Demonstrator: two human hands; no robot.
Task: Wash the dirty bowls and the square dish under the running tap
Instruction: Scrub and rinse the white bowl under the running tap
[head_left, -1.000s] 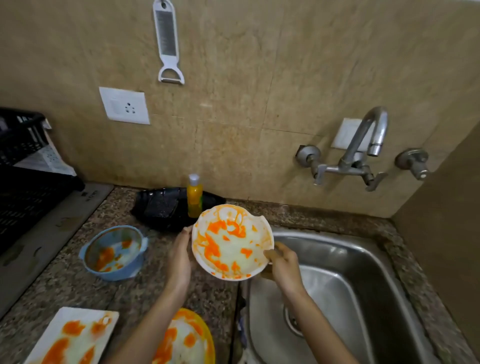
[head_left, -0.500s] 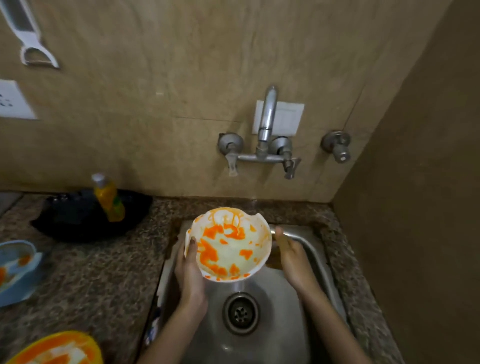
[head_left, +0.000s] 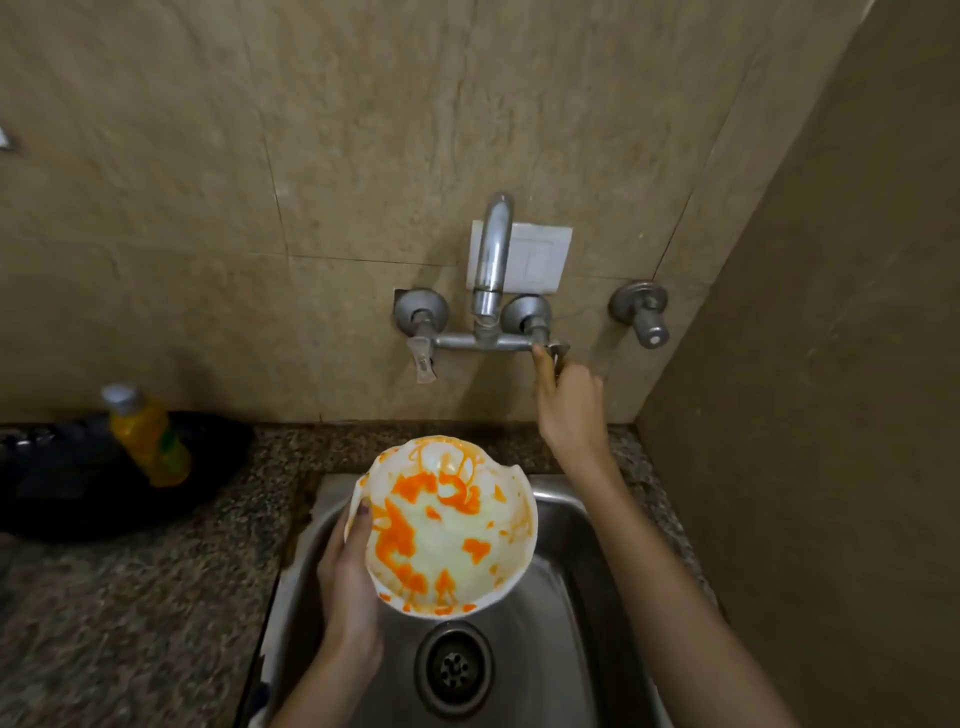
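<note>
The tiled wall (head_left: 260, 208) fills the top of our view, with the speckled counter (head_left: 130, 597) below on the left and the steel sink (head_left: 563, 649) set into it at the right. We hold the bowl (head_left: 447, 540) over the sink's back left part, above and just behind the drain (head_left: 454, 670). The bowl is round, so it has no long axis. Its mouth faces up toward us, tipped a little, the inside smeared orange, and a chipped notch in its rim points back and right. Our left hand (head_left: 348, 597) grips its left edge, with the thumb hooked over the rim and the fingers beneath it. Our right hand (head_left: 569, 410) reaches up to the tap (head_left: 491, 260), fingers curled about its right lever (head_left: 557, 354). A yellow bottle (head_left: 148, 439) leans by the wall.
</note>
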